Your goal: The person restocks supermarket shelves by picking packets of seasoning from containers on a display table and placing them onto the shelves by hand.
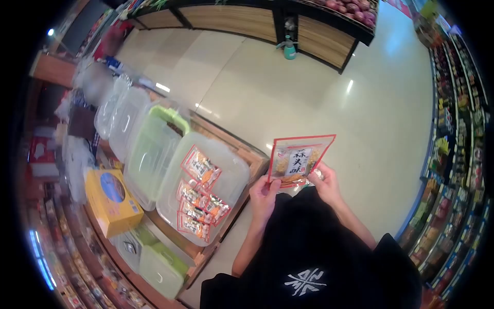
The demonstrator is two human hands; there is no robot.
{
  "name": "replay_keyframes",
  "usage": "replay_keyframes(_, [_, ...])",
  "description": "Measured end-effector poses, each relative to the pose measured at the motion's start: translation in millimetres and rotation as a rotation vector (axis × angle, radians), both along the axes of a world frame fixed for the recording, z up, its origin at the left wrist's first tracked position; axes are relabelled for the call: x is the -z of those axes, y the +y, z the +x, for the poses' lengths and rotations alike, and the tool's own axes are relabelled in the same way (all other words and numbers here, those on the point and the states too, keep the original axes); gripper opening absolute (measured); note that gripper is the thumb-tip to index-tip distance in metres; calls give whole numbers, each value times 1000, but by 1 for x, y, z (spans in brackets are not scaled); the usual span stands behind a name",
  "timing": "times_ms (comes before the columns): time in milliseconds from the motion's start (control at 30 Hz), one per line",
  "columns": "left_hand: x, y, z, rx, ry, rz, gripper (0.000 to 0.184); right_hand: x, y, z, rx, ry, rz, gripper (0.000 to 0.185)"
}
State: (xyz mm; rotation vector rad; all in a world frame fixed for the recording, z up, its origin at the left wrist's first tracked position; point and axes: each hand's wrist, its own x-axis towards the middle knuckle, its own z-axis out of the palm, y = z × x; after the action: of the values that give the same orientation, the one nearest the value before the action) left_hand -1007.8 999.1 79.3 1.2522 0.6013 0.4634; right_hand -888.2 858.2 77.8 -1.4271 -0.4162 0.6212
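Observation:
A clear snack pouch with red edges and a white label is held upright in front of my body. My left hand pinches its lower left corner, thumb in front. At the lower right edge, my right hand grips the same pouch. Some shiny wrapping shows low beside the right fingers; whether it is inside the pouch I cannot tell. To the left, several small snack packets with orange and silver wrappers lie on a translucent plastic lid.
Green-rimmed plastic bins and a yellow box stand on the wooden display at left. A green spray bottle sits on the floor by the produce stand. Stocked shelves line the right side.

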Motion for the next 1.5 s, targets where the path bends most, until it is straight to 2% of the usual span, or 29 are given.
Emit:
replay_keyframes(200, [-7, -48, 62, 153, 23, -27, 9, -12, -62, 45, 100, -18, 19, 6])
replay_keyframes(267, [-12, -65, 87, 166, 112, 29, 11, -14, -80, 60, 131, -25, 9, 6])
replay_keyframes(333, [-15, -87, 106, 212, 145, 82, 12, -18, -102, 75, 186, -152, -18, 6])
replay_keyframes(367, [-16, -97, 119, 241, 182, 139, 13, -8, -115, 83, 185, -27, 16, 6])
replay_keyframes(433, [-18, -125, 139, 249, 92, 64, 9, -20, -138, 99, 212, 20, 22, 8])
replay_keyframes(467, [-15, -137, 147, 277, 68, 76, 11, -12, -150, 107, 229, -117, -25, 12])
replay_keyframes(533, [-8, -154, 170, 333, 18, 95, 12, -14, -174, 123, 276, -59, -24, 15])
replay_keyframes(600, [-6, -168, 189, 418, 76, 82, 12, -10, -197, 133, 311, -81, -30, 15])
replay_keyframes(667, [-19, -182, 203, 495, 119, 109, 11, -12, -213, 144, 404, 11, -25, 10])
replay_keyframes(700, [-24, -187, 210, 551, 176, 137, 11, 0, -222, 146, 425, -4, -17, 10])
replay_keyframes(767, [-17, -200, 225, 595, 112, 203, 11, 35, -241, 149, 601, 19, -10, 5])
replay_keyframes(833, [-15, -212, 242, 641, 106, 118, 10, 30, -249, 150, 687, 54, 15, 7])
replay_keyframes(967, [2, -226, 276, 831, 145, 117, 9, 30, -264, 150, 887, 165, 103, 8])
replay_keyframes(1033, [2, -244, 296, 912, 127, 85, 11, 27, -283, 154, 912, 287, 223, 7])
replay_keyframes(1167, [8, -273, 346, 1150, 127, 32, 14, 41, -326, 167, 941, 161, 175, 13])
replay_keyframes(1200, [6, -280, 361, 1168, 118, 31, 14, 29, -334, 174, 983, 42, 133, 18])
replay_keyframes(1233, [3, -288, 375, 1296, 114, 98, 14, 21, -340, 182, 1023, -72, 89, 24])
replay_keyframes(1267, [0, -295, 388, 1420, 107, 164, 15, 31, -357, 182, 902, 12, -18, 32])
replay_keyframes(1300, [-3, -304, 400, 1435, 96, 160, 15, 30, -363, 188, 917, 4, -25, 32])
replay_keyframes(1367, [-5, -322, 426, 1504, 61, 152, 18, 23, -380, 209, 955, 150, -65, 32])
replay_keyframes(1400, [1, -329, 440, 1501, 55, 135, 22, 13, -385, 224, 990, -9, -112, 25])
replay_keyframes(1433, [6, -336, 456, 1511, 48, 131, 22, 14, -395, 240, 1000, -13, -117, 25])
replay_keyframes(1500, [16, -345, 476, 1393, -9, 203, 26, 17, -412, 261, 844, -189, -257, 21])
